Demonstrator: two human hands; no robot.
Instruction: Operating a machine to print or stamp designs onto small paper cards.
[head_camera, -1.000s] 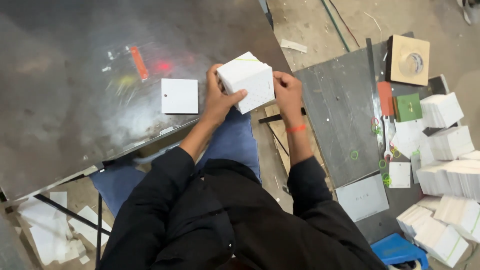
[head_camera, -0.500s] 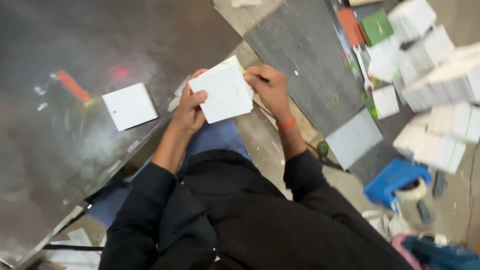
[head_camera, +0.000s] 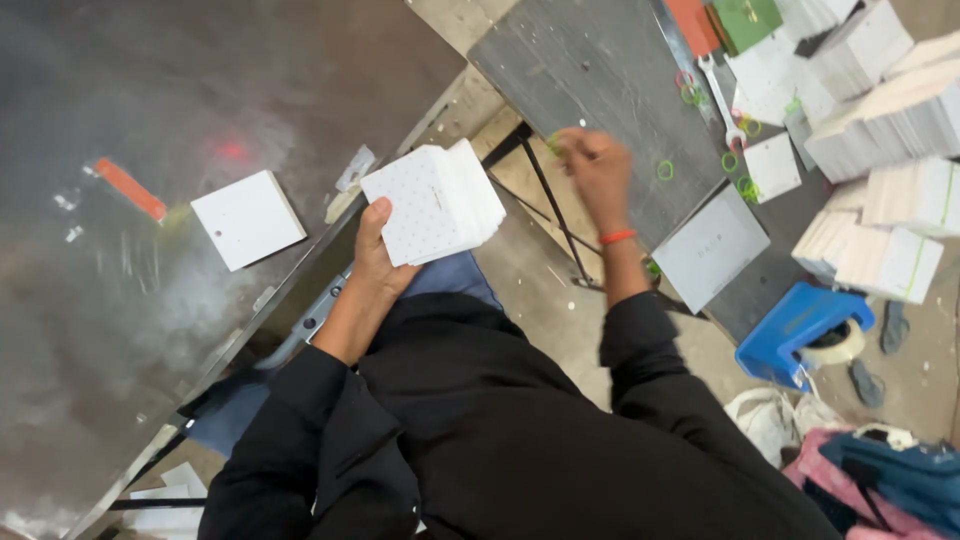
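Note:
My left hand (head_camera: 373, 262) holds a thick stack of white square cards (head_camera: 433, 203) over my lap, thumb pressed on the dotted top card. My right hand (head_camera: 594, 163) has reached out to the dark grey board (head_camera: 590, 70) at the right, its fingers pinched together at a green rubber band (head_camera: 553, 143); it is blurred. More green rubber bands (head_camera: 665, 170) lie scattered on that board. A single white square card (head_camera: 247, 219) rests on the big dark metal table (head_camera: 120, 330) to the left.
Stacks of white cards (head_camera: 905, 130) pile up at the far right, next to a wrench (head_camera: 722, 100) and a grey plate (head_camera: 711, 247). An orange marker (head_camera: 130, 189) lies on the table. A blue stool (head_camera: 800, 330) with a tape roll (head_camera: 832, 345) stands on the floor.
My right hand has let go of the card stack and moved right to the grey board. My left hand alone keeps the stack. The view has swung right.

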